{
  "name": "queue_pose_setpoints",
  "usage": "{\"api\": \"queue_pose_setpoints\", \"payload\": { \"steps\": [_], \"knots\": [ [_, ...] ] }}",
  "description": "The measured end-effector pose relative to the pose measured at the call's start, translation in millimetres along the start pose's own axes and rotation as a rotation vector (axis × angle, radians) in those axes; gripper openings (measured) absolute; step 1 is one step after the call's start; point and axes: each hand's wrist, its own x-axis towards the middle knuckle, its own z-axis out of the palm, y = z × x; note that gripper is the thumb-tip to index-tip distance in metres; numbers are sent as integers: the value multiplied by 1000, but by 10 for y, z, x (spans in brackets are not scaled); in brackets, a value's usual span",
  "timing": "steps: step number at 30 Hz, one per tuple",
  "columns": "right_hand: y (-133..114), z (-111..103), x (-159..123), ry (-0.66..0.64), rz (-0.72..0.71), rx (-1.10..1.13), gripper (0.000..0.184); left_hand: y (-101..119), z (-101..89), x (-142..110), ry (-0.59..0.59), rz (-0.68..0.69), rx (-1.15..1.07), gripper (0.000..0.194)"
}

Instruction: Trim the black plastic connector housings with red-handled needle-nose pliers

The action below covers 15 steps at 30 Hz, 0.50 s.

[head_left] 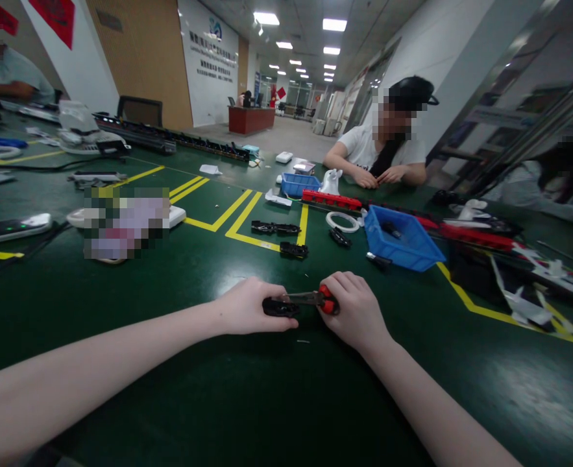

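My left hand [252,306] is closed around a small black plastic part [280,307], its thumb and fingers gripping the part's left side. In my right hand [354,310] is a pair of pliers [310,298] with red handles, my fingers wrapped round the grips. The metal jaws point left and reach the top of the black part; whether they bite on it I cannot tell. A short pale sliver [303,341] lies on the table just below the hands. Beyond them sit similar black parts [293,250] near yellow tape.
A blue bin [403,243] with a dark piece inside stands ahead to the right, beside a white tape ring [342,222]. Red strips [478,235] stretch along the right. A phone [128,227] is at left. A person in a black cap [383,152] sits opposite.
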Motion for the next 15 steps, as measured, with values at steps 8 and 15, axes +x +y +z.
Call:
{"api": "queue_pose_setpoints", "payload": {
  "steps": [8,15],
  "knots": [
    [20,-24,-16,30,18,3,14,-33,13,4,12,12,-53,22],
    [91,-30,-12,5,28,17,14,-29,-6,2,-5,3,-40,9]
  ]
}}
